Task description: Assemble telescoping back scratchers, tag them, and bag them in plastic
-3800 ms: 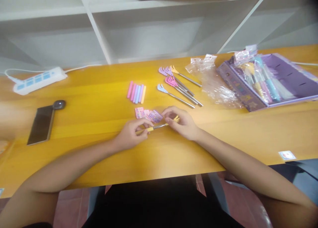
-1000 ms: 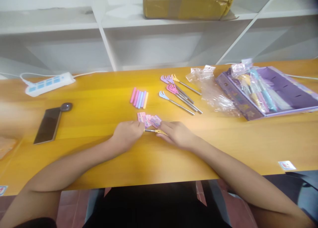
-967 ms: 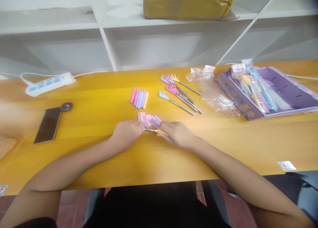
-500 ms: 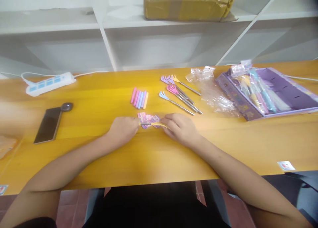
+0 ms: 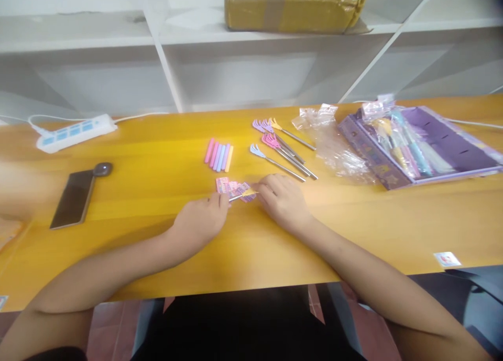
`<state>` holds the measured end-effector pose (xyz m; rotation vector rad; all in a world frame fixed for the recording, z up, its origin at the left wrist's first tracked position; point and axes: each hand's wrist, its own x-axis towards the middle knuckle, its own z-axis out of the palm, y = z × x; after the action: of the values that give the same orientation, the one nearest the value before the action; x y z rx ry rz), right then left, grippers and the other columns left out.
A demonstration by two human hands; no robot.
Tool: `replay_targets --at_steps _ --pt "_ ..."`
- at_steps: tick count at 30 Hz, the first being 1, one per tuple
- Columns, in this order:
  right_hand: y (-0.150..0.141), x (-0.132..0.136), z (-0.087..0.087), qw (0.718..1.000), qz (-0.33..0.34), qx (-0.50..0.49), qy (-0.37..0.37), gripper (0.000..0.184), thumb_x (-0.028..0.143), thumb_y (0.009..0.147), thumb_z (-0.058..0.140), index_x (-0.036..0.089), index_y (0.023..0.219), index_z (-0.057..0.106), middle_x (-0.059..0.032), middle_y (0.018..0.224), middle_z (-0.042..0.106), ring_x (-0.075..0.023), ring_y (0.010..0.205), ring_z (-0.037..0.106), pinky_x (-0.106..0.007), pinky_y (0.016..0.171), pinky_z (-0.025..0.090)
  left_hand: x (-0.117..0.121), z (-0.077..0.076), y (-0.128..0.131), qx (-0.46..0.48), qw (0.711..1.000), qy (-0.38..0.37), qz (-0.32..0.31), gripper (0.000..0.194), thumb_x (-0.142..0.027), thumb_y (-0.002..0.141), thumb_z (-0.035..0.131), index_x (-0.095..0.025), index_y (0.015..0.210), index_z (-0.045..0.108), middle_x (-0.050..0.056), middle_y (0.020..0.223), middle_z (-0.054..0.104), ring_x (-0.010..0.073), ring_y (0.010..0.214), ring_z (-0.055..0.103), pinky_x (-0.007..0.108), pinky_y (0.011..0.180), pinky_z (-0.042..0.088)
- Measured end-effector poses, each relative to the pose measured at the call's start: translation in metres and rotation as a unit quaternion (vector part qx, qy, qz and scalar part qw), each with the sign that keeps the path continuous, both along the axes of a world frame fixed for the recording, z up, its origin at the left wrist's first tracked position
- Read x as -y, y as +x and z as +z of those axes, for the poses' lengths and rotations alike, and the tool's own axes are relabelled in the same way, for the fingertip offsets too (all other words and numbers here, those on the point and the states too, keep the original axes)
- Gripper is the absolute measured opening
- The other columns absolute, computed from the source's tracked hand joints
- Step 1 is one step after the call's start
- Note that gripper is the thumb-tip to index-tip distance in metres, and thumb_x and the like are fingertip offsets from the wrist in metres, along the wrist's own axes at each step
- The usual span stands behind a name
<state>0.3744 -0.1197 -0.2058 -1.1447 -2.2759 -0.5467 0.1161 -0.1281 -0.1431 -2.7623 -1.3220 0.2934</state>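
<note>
My left hand (image 5: 202,219) is closed round the metal shaft of a yellow back scratcher (image 5: 248,192), held level just over the table. At its claw end, my right hand (image 5: 283,201) pinches the head; the fingertips partly hide it. Beneath and behind it lie several small pink and purple printed cards (image 5: 222,185). Farther back is a row of pink, purple, blue and yellow handle sleeves (image 5: 219,155). To the right of these, several back scratchers with metal rods lie together, among them a blue one (image 5: 257,151) and a pink one (image 5: 270,140).
Clear plastic bags (image 5: 338,151) lie beside a purple box (image 5: 396,180) with packaged back scratchers in it. At the left are a power strip (image 5: 76,134), a phone (image 5: 73,199) and a dark rounded object (image 5: 102,169). A taped parcel (image 5: 294,7) sits on the shelf.
My left hand has shifted right and slightly nearer me, turning over the shaft. The back scratcher now slants a little, less of its shaft shows, and my right hand stays at the claw.
</note>
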Motion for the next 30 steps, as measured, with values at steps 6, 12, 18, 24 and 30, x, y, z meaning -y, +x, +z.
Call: replay_targets --at_steps 6,12,18,24,30 --pt "-0.001 0.002 0.004 0.998 0.063 0.020 -0.022 0.021 0.017 0.113 0.053 0.018 0.127 0.069 -0.0087 0.103 0.071 -0.0211 0.092 0.057 -0.038 0.081 0.040 0.002 0.003 0.000 -0.008 0.999 0.019 -0.038 0.029 -0.005 0.106 0.039 -0.013 0.113 0.066 0.012 0.092 0.072 0.0243 0.071 0.073 0.029 0.051 0.046" --pt "0.000 0.001 0.012 0.999 0.019 0.047 0.017 0.021 0.013 0.112 0.052 0.020 0.117 0.072 -0.0070 0.090 0.066 -0.0216 0.087 0.054 -0.039 0.080 0.039 -0.006 0.011 0.002 -0.023 1.000 -0.002 -0.013 0.035 -0.001 0.104 0.038 -0.014 0.122 0.064 0.013 0.099 0.075 0.0244 0.076 0.074 0.029 0.057 0.048" --pt "0.055 -0.018 0.028 0.996 -0.083 -0.009 0.036 0.027 0.026 0.114 0.048 0.023 0.116 0.074 -0.0098 0.093 0.067 -0.0240 0.092 0.056 -0.043 0.086 0.041 -0.041 0.041 -0.026 0.021 0.999 0.017 0.037 0.018 -0.015 0.109 0.048 -0.019 0.115 0.064 0.009 0.097 0.077 0.0242 0.079 0.071 0.029 0.061 0.039" --pt "0.090 -0.017 0.054 0.992 -0.107 -0.038 0.054 0.030 0.035 0.116 0.051 0.025 0.102 0.076 -0.0069 0.086 0.066 -0.0203 0.091 0.057 -0.042 0.093 0.041 -0.065 0.051 -0.057 0.048 0.998 0.030 -0.019 0.015 -0.028 0.111 0.052 -0.020 0.110 0.065 0.007 0.089 0.076 0.0216 0.073 0.068 0.030 0.061 0.032" --pt "0.161 -0.021 0.048 0.973 -0.175 0.019 0.151 0.039 0.042 0.114 0.054 0.029 0.098 0.087 -0.0092 0.074 0.069 -0.0175 0.082 0.058 -0.042 0.081 0.035 -0.063 0.043 -0.100 0.034 0.998 0.056 -0.011 0.028 -0.040 0.113 0.047 -0.021 0.103 0.066 0.008 0.080 0.072 0.0236 0.068 0.066 0.033 0.060 0.034"
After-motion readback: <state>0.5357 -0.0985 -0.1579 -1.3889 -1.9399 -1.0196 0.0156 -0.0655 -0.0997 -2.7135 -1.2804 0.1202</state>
